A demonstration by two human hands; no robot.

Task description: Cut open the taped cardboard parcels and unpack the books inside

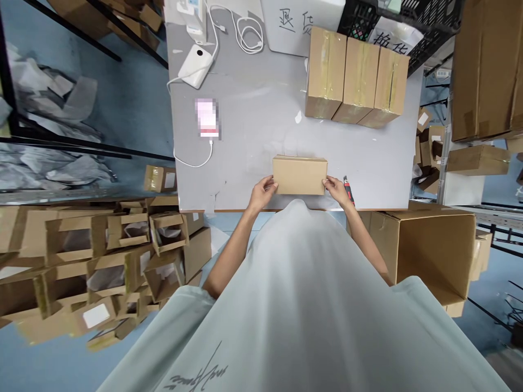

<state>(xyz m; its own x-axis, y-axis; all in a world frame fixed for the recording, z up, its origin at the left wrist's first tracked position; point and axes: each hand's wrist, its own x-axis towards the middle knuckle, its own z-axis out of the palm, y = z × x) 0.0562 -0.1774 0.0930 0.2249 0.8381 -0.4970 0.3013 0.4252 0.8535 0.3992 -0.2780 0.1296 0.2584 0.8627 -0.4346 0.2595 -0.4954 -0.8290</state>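
**Q:** Where is the small plain brown cardboard box (299,175) placed, and how is it held?

**A:** It is laid flat on the pale grey surface (253,125), just inside the near edge. The left hand (265,190) is pressed to its left end and the right hand (337,189) to its right end. The hands are thus set apart, with the box clamped between them.

**Q:** How is this hold judged to be done well?

**A:** Equal pressure from both ends is advised, with the box kept square to the edge and fully supported. The red-handled utility knife (348,191) is lying just beside the right hand, so the wrist is best kept clear of it.

**Q:** What is hidden or hard to make out?

**A:** The near face of the box and the edge beneath it are covered by the pale grey-green garment (302,283). Whether the top flaps are sealed cannot be told. The knife's blade cannot be made out, and the phone (207,117) is blurred.
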